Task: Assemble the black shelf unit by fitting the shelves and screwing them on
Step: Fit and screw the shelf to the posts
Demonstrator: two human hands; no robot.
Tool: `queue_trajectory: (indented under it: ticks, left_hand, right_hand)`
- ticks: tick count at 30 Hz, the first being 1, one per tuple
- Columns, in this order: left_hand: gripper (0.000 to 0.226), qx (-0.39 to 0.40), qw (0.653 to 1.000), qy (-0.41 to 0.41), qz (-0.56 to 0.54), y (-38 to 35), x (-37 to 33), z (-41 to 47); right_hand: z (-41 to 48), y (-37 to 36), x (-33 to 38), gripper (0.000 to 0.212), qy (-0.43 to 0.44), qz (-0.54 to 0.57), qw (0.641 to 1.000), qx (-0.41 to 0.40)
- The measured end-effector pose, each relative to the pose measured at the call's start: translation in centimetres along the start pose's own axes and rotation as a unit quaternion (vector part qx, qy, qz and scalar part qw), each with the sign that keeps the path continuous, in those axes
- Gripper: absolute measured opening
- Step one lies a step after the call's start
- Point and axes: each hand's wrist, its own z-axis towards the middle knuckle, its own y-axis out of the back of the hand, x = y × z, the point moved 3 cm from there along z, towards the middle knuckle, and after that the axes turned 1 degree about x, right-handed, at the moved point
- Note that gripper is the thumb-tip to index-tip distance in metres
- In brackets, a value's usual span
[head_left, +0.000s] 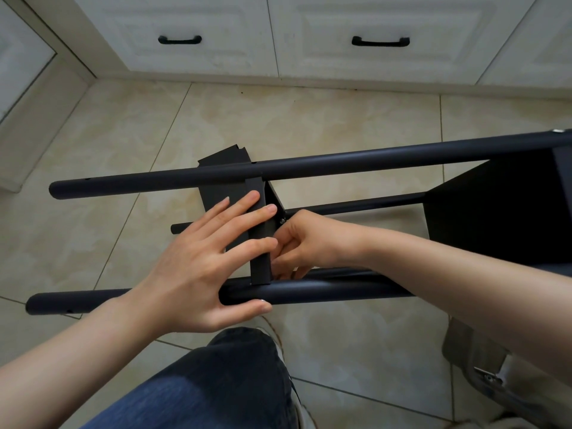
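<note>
A black shelf unit (309, 168) lies on its side on a beige tiled floor (340, 125), its long axis running left to right across the view, with the free pole ends pointing left. Round matt-black poles run roughly parallel. One crosses the upper middle and another lies nearest the person, with a thinner-looking one farther back between them. One flat black shelf (495, 218) sits between the poles at the right edge. A second shelf panel (229, 193) stands crosswise in the middle, spanning from the upper pole to the near one, its folded rim facing the camera. A small silver screw (282, 221) shows at the panel's right face, beside the far pole.

The left hand (198, 267) lies flat against the middle panel, fingers straight and spread, pressing on its surface, with the thumb lying along the underside of the near pole. The right hand (306, 243) reaches in from the right, its fingers curled close against the panel's rim just above the near pole. Whether they grip anything cannot be told, as the fingertips are hidden behind the rim.

A knee in dark jeans (216, 382) fills the lower foreground. White cabinet drawers (198, 26) with black handles (179, 40) line the far wall.
</note>
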Motion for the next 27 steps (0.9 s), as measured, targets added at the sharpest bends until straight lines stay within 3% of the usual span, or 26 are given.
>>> queue_trajectory:
  ticks: [15, 27]
  left_hand:
    - [0.066, 0.002, 1.0, 0.003, 0.002, 0.15, -0.07, 0.01]
    - [0.065, 0.001, 1.0, 0.005, -0.006, 0.2, -0.07, 0.07]
  right_hand:
    - [0.26, 0.1, -0.08, 0.027, 0.016, 0.045, 0.999, 0.005]
    - [0.51, 0.32, -0.76, 0.006, -0.052, 0.085, 0.992, 0.076]
